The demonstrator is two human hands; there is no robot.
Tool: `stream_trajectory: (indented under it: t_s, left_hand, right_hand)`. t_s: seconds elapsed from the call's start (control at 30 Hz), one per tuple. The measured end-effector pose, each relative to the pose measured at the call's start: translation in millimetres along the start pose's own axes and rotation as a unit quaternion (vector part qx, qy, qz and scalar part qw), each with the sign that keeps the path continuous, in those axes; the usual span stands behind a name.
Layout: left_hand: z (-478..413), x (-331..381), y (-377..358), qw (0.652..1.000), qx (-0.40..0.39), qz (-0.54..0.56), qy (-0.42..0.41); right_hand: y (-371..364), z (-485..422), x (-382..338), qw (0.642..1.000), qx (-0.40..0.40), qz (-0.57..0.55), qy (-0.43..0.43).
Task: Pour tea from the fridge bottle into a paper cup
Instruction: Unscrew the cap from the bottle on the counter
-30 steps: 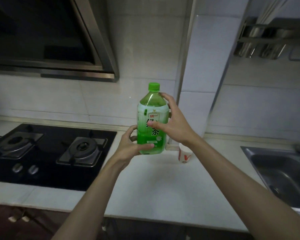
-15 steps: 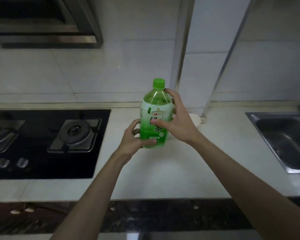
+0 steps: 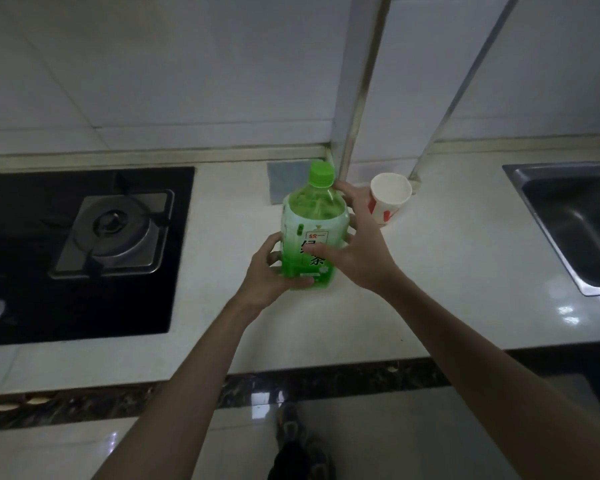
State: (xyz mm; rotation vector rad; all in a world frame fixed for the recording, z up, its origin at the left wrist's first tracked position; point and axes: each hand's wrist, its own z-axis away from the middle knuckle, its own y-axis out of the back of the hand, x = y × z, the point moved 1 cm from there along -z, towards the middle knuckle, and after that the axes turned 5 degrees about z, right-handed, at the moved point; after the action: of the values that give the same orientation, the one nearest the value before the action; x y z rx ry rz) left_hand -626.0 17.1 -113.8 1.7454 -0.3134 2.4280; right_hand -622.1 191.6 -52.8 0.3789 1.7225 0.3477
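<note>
On counter (image 3: 430, 271) between hob (image 3: 84, 254) and sink (image 3: 568, 230): bottle (image 3: 310, 230) upright, capped, gripped low by left hand (image 3: 274, 271), higher by right hand (image 3: 357, 251). Cup (image 3: 388, 199) empty, just behind right hand, near wall. Risks judged: light cup knocked over by knuckles; tea splashed if bottle tipped fast. Open room to right, toward front edge.
</note>
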Motion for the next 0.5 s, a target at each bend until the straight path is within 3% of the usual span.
stream_trajectory:
  t_s: [0.27,0.5]
  left_hand:
    - [-21.7,-52.7,6.7,0.996,-0.018,-0.084,-0.009]
    - [-28.5,-85.8,6.2,0.993,0.022,-0.108,-0.036]
  right_hand:
    - [-20.4,9.9,56.7,0.999,-0.028,0.037,-0.012]
    - [-29.3,17.5,80.1,0.996,-0.043,0.078,-0.01]
